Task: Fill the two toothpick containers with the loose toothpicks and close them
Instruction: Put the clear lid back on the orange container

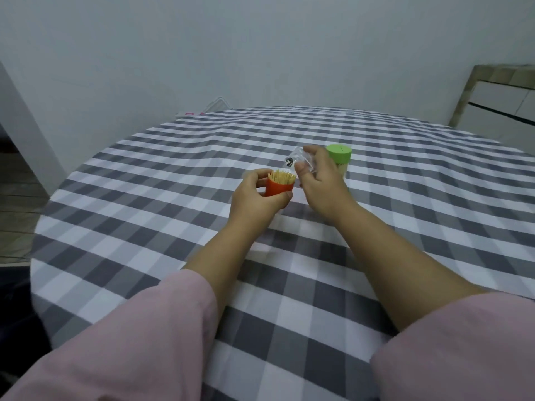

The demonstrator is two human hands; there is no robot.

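An orange toothpick container (278, 189) stands on the checked tablecloth, its open top packed with upright toothpicks (281, 176). My left hand (256, 198) grips this container from the left and front. My right hand (320, 182) holds a clear plastic cover (301, 159) with a small dark sticker, tilted just right of and above the orange container. Behind my right hand stands a second container with a green cap (338, 153) on it, its clear body partly hidden.
The round table (173, 198) carries a grey and white checked cloth. A white wall lies behind it. A wooden-framed cabinet (503, 96) stands at the far right, and a white and pink object (202, 110) shows past the far table edge.
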